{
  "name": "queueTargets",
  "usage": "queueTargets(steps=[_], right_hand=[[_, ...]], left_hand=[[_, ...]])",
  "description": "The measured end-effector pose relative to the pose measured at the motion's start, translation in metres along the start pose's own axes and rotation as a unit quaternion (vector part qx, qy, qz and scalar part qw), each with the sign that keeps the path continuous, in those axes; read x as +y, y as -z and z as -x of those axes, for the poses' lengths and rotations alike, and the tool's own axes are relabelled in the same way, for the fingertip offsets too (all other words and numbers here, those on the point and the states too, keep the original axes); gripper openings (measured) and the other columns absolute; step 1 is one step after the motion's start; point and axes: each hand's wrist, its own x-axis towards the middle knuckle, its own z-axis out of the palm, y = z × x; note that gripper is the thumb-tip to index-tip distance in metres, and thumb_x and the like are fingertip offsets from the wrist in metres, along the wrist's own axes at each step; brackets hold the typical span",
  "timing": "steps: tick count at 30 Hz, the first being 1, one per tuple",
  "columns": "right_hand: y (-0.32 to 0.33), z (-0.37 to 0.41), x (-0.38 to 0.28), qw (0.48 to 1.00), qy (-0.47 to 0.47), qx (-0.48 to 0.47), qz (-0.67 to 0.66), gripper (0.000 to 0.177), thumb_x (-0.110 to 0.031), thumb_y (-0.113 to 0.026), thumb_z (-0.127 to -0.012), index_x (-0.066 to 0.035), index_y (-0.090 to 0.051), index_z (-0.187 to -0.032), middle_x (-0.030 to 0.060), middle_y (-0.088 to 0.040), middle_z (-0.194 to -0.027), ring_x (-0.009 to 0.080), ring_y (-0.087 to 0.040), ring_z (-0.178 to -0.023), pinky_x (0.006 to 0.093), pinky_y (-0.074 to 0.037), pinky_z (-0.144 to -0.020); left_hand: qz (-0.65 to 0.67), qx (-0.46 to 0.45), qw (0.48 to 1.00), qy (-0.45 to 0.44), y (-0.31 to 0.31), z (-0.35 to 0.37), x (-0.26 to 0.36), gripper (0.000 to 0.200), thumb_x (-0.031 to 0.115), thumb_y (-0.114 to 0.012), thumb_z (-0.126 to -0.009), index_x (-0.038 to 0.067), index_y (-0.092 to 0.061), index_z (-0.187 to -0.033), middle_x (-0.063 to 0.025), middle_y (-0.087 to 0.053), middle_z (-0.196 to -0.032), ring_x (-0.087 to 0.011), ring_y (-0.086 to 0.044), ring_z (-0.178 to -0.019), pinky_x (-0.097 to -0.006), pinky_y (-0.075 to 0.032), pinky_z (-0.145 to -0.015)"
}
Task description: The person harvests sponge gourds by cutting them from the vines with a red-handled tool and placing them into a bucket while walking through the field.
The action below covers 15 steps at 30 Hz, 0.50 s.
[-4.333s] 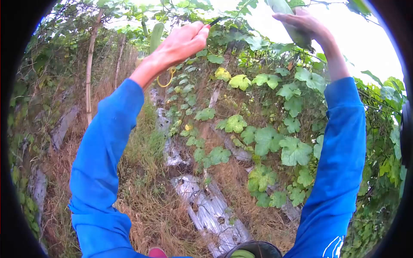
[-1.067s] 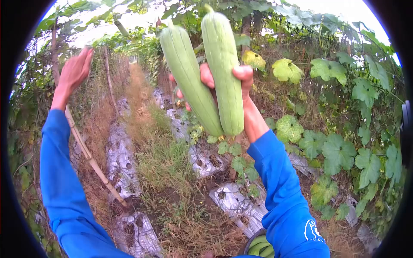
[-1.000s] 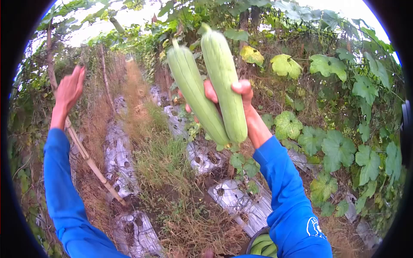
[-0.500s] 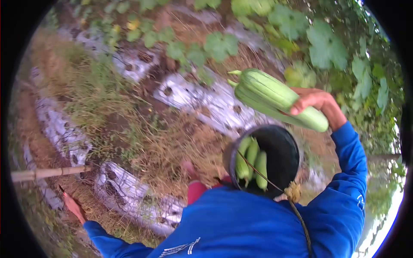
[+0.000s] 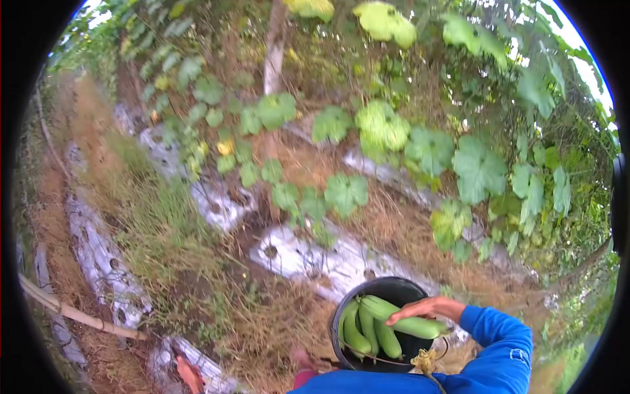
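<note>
A black bucket (image 5: pixel 336 322) hangs in front of the blue-sleeved body, with several green gourds (image 5: pixel 387 338) inside. My right hand (image 5: pixel 423 308) rests on a large pale green gourd (image 5: pixel 380 306) that lies across the top of the others, its fingers closed over the upper side. At the lower left, my left hand (image 5: pixel 190 374) is partly in view above the silver ground sheet. A thin dark item shows near its fingers, too blurred to name.
Leafy vines (image 5: pixel 479 167) fill the top and right. A wooden post (image 5: pixel 273 59) stands at top centre. A bamboo pole (image 5: pixel 82 315) juts in from the left. Silver sheeting (image 5: pixel 308 256) and dry grass cover the ground.
The large gourd has moved down from above the bucket into it with my right hand. The view has tilted up, showing more vines; my left hand sits lower in the frame.
</note>
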Motion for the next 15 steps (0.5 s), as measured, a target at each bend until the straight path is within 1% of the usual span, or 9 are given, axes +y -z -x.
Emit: queueTargets(steps=[2,3,7,8,9,10,11,13,15], right_hand=[[-0.001,-0.041,-0.007,0.995,-0.026,0.043,-0.081,0.088,-0.074,-0.057,-0.076,-0.023,-0.041,-0.146,0.0085,-0.029,-0.153,0.0259,-0.029,-0.139,0.0486,-0.031,-0.109],[-0.003,-0.048,-0.020,0.992,-0.057,0.037,-0.103,0.083,-0.080,-0.048,-0.077,-0.035,-0.038,-0.145,0.0069,-0.017,-0.159,0.0324,-0.009,-0.146,0.0663,-0.015,-0.109],[0.006,-0.116,-0.015,0.976,-0.087,0.066,-0.189,0.083,-0.075,-0.049,-0.080,-0.035,-0.027,-0.149,0.0104,-0.011,-0.159,0.0378,-0.011,-0.145,0.0673,-0.023,-0.106],[0.006,-0.125,-0.016,0.962,-0.105,0.085,-0.238,0.082,-0.073,-0.049,-0.081,-0.035,-0.024,-0.150,0.0110,-0.008,-0.159,0.0398,-0.012,-0.144,0.0679,-0.027,-0.105],[-0.005,-0.108,-0.037,0.962,-0.063,0.144,-0.223,0.082,-0.069,-0.049,-0.083,-0.031,-0.023,-0.151,0.0114,-0.006,-0.159,0.0424,-0.019,-0.142,0.0666,-0.038,-0.100],[0.000,-0.112,-0.041,0.964,-0.042,0.122,-0.233,0.082,-0.069,-0.049,-0.083,-0.030,-0.023,-0.151,0.0121,-0.007,-0.159,0.0432,-0.021,-0.140,0.0653,-0.041,-0.098],[0.007,-0.115,-0.047,0.966,-0.021,0.098,-0.238,0.083,-0.069,-0.049,-0.083,-0.029,-0.023,-0.151,0.0128,-0.008,-0.158,0.0440,-0.024,-0.139,0.0640,-0.044,-0.097],[0.017,-0.100,-0.070,0.979,-0.005,0.086,-0.183,0.084,-0.070,-0.050,-0.082,-0.025,-0.027,-0.149,0.0136,-0.013,-0.157,0.0439,-0.030,-0.136,0.0601,-0.047,-0.095],[0.034,-0.095,-0.086,0.989,0.009,0.076,-0.130,0.085,-0.071,-0.050,-0.081,-0.021,-0.031,-0.148,0.0144,-0.018,-0.155,0.0438,-0.035,-0.134,0.0563,-0.050,-0.093]], left_hand=[[0.108,-0.030,0.993,-0.039,-0.006,0.000,-0.012,0.041,0.047,-0.049,-0.096,0.016,-0.046,-0.069,0.0007,-0.044,-0.054,-0.0108,-0.042,-0.042,-0.0265,-0.032,-0.037],[0.200,-0.024,0.976,-0.084,-0.005,-0.013,-0.041,0.039,0.045,-0.050,-0.096,0.015,-0.047,-0.071,0.0016,-0.043,-0.057,-0.0096,-0.043,-0.046,-0.0252,-0.033,-0.040],[0.219,-0.034,0.974,-0.050,-0.001,0.013,-0.063,0.035,0.037,-0.051,-0.098,0.011,-0.050,-0.075,0.0036,-0.041,-0.062,-0.0083,-0.041,-0.051,-0.0243,-0.034,-0.045],[0.097,-0.022,0.980,-0.170,0.007,0.023,-0.073,0.032,0.037,-0.050,-0.097,0.008,-0.053,-0.083,-0.0036,-0.048,-0.069,-0.0163,-0.047,-0.060,-0.0311,-0.038,-0.054],[-0.028,-0.007,0.958,-0.284,0.011,0.034,-0.081,0.032,0.036,-0.050,-0.096,0.005,-0.056,-0.091,-0.0109,-0.054,-0.077,-0.0244,-0.053,-0.069,-0.0379,-0.043,-0.062],[-0.152,0.011,0.909,-0.389,0.011,0.040,-0.086,0.035,0.036,-0.050,-0.095,0.003,-0.060,-0.099,-0.0181,-0.061,-0.085,-0.0325,-0.059,-0.078,-0.0448,-0.047,-0.070],[-0.114,0.013,0.931,-0.345,0.011,0.053,-0.088,0.034,0.036,-0.050,-0.095,0.003,-0.059,-0.098,-0.0171,-0.059,-0.083,-0.0314,-0.057,-0.075,-0.0439,-0.046,-0.068],[0.065,0.008,0.990,-0.125,0.005,0.066,-0.075,0.033,0.037,-0.049,-0.095,0.005,-0.057,-0.095,-0.0152,-0.057,-0.079,-0.0293,-0.054,-0.071,-0.0423,-0.043,-0.064],[0.112,0.022,0.993,-0.036,0.004,0.081,-0.058,0.033,0.038,-0.049,-0.095,0.007,-0.055,-0.091,-0.0132,-0.055,-0.075,-0.0271,-0.051,-0.066,-0.0406,-0.041,-0.060]])
